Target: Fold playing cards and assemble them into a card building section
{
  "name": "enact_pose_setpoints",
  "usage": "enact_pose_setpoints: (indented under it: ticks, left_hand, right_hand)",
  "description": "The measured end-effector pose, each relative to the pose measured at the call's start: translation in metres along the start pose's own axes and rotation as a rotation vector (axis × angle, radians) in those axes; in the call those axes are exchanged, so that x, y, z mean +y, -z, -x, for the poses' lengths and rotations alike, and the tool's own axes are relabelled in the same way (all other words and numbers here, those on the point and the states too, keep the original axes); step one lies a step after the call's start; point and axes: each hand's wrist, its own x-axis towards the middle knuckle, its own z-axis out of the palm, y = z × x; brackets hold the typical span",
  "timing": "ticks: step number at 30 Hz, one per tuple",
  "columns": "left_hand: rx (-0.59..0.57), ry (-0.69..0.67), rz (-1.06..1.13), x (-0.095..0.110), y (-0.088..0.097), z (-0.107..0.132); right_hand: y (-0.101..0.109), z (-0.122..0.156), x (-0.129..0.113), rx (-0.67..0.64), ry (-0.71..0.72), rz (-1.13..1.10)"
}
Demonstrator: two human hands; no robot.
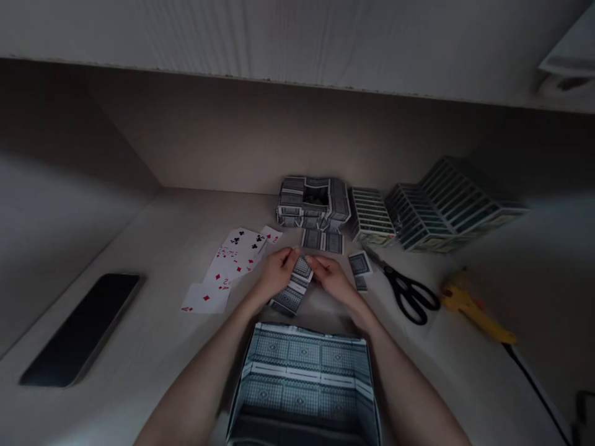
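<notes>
Between my two hands is a strip of playing cards [291, 294], patterned backs facing up and slanting toward me. My left hand [277, 271] pinches its upper left edge, thumb on top. My right hand [331, 277] is closed at the upper right end, fingertips against the card. Just below, between my forearms, stands an open box built of playing cards [302, 356]. Left of my hands, loose playing cards [242, 244] lie face up and overlapping. A small face-down card [360, 263] lies right of my right hand, with another piece under it.
Black-handled scissors [404, 291] and a yellow glue gun [474, 310] with a cord lie at the right. A phone [81, 331] lies at the left. Behind stand a card-built structure [339, 204] with an opening and several card packs [372, 214]. A shelf [297, 43] overhangs.
</notes>
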Motion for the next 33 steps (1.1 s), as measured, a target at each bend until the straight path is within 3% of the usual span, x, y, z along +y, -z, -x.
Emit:
enact_pose_setpoints:
  ticks: [6, 10, 17, 33]
  left_hand:
    - [0.018, 0.010, -0.040, -0.003, 0.001, 0.000]
    - [0.011, 0.032, 0.076, -0.008, 0.001, -0.002]
    - [-0.227, 0.043, 0.281, -0.011, 0.010, -0.006]
    - [-0.246, 0.138, 0.405, -0.019, 0.007, -0.003]
  right_hand:
    - [0.000, 0.001, -0.001, 0.026, 0.064, 0.122]
    - [-0.001, 0.001, -0.004, 0.074, 0.038, 0.138]
    - [0.000, -0.001, -0.002, 0.150, 0.011, 0.120]
    - [0.001, -0.001, -0.001, 0.079, -0.070, -0.070]
